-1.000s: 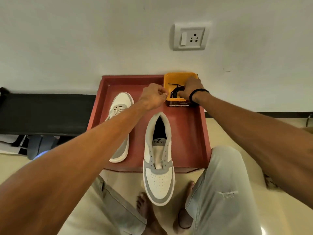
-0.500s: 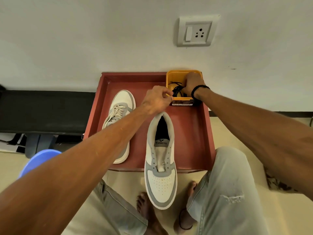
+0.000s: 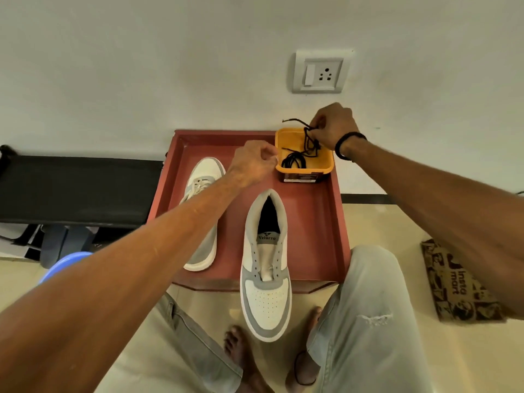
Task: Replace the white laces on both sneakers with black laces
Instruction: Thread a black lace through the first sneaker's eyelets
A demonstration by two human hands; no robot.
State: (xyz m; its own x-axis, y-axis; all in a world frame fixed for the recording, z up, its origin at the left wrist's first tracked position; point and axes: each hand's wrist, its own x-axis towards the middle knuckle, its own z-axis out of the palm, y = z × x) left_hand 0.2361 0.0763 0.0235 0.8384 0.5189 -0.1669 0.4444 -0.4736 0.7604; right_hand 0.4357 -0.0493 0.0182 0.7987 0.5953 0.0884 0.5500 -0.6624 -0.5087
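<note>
The laced sneaker point(image 3: 202, 211) lies left on the red tray point(image 3: 314, 228). The left hand point(image 3: 252, 163) stays curled beside the yellow tub point(image 3: 304, 165). The unlaced sneaker point(image 3: 266, 268) awaits. The right hand point(image 3: 333, 126) has lifted, pinching a black lace point(image 3: 307, 140) partly clear of the tub.

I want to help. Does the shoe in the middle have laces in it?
No. The middle sneaker shows bare eyelets; the black laces are at the orange tub.

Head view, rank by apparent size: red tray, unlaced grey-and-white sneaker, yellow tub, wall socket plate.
1. Red rectangular tray
2. Unlaced grey-and-white sneaker, nearer the camera, so inflated
3-4. Yellow plastic tub and white wall socket plate: look alike, unranked
</note>
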